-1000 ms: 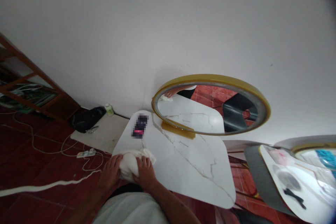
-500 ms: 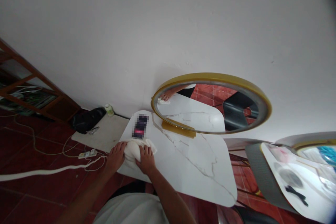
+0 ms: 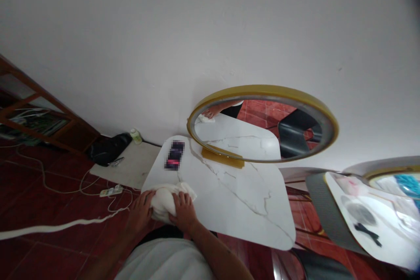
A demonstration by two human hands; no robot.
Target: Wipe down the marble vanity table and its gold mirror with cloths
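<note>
A bunched white cloth (image 3: 164, 202) lies at the near left edge of the white marble-patterned table (image 3: 236, 203). My left hand (image 3: 143, 205) grips its left side, fingers curled over it. On the cloth's right side is my right hand (image 3: 184, 210), its fingers bent and closed on the fabric. Beyond the cloth, a dark phone-like item (image 3: 174, 155), blurred out by pixels, rests on the tabletop. An oval mirror (image 3: 262, 124) with a gold frame stands at the table's back and reflects a hand on the cloth.
To the left, a power strip (image 3: 111, 191) with white cables lies on the red tiled floor. A bottle (image 3: 135, 136) and a black bag (image 3: 110, 148) sit by the wall. A second white table (image 3: 377, 227) with a black strap-like item (image 3: 367, 234) stands right. A wooden cabinet (image 3: 49, 113) is far left.
Both hands have drawn the cloth toward me, away from the phone-like item, to the table's near edge. The view has shifted slightly.
</note>
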